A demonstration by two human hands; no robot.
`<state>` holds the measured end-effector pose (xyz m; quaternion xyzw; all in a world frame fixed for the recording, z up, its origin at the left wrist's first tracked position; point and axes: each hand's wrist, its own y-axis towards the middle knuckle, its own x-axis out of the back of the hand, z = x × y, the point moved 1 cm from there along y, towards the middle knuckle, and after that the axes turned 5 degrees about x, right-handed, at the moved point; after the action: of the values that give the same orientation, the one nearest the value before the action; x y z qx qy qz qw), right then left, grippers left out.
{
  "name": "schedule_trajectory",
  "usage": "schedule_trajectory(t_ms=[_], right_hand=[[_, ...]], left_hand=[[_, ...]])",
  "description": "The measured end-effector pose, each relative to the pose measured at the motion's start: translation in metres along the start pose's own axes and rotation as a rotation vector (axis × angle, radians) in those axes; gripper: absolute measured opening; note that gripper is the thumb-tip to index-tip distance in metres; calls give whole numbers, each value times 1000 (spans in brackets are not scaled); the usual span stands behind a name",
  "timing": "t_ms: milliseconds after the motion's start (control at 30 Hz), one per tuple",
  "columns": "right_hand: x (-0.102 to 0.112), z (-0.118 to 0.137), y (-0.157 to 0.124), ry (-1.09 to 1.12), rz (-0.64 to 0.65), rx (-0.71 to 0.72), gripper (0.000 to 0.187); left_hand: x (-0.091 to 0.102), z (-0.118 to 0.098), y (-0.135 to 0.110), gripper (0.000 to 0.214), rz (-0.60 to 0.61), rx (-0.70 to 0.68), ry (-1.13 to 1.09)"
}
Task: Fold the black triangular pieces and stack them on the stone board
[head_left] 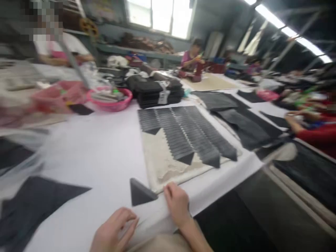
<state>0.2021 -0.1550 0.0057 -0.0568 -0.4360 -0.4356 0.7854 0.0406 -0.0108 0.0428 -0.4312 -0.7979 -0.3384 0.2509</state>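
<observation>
My left hand is at the lower centre, over the front edge of the white-covered table. Its thumb and forefinger come together at the tips, and whatever they may hold is too small or blurred to name. My right hand is pinched at the near edge of a pale board; what lies between its fingertips is hidden. Overlapping rows of small dark pieces with pointed ends lie on that board. A dark triangular piece rests on the white sheet between my hands, touching neither.
A larger dark sheet lies at the left. Behind stand a pink basket and bundled black stacks. More dark sheets lie to the right. A red-sleeved person works at the right; others sit farther back.
</observation>
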Motion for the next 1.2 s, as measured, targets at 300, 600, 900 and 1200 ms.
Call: schedule_trajectory(t_ms=[300,600,900,1200], right_hand=[[3,38,14,55,194,211,13],[-51,74,54,-370,319,276,29],[-46,75,56,-111,532,224,9],[-43,68,35,57,744,452,17]], left_hand=[[-9,16,-19,14,1,159,192],[-16,19,-8,18,-146,99,343],[-31,8,-27,20,-153,26,294],[5,11,-40,19,-12,233,266]])
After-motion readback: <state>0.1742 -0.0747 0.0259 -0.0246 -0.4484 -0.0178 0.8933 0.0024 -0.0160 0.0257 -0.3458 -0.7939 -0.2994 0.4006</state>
